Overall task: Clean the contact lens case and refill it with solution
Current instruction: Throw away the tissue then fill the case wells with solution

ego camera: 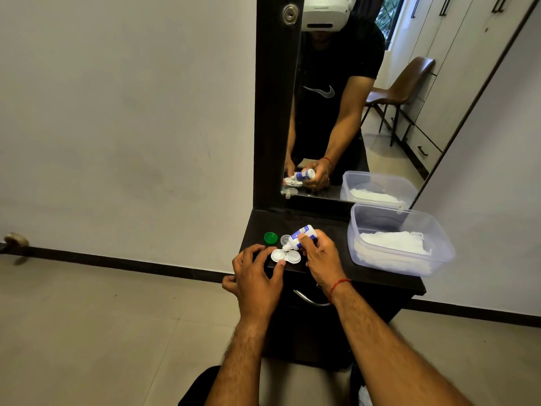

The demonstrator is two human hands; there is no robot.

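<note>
Lens case (286, 256) partly covered by bottle (299, 237) tip and left hand (255, 276)

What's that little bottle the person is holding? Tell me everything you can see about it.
The bottle is small, white and plastic-looking, with a blue label too small to read. The right hand grips its body, tilting it so the bare white nozzle points down over the left well of the contact lens case on the dark countertop.

Bedroom, dressing-table mirror (336, 98), reflected wardrobe doors (433, 54)
</note>
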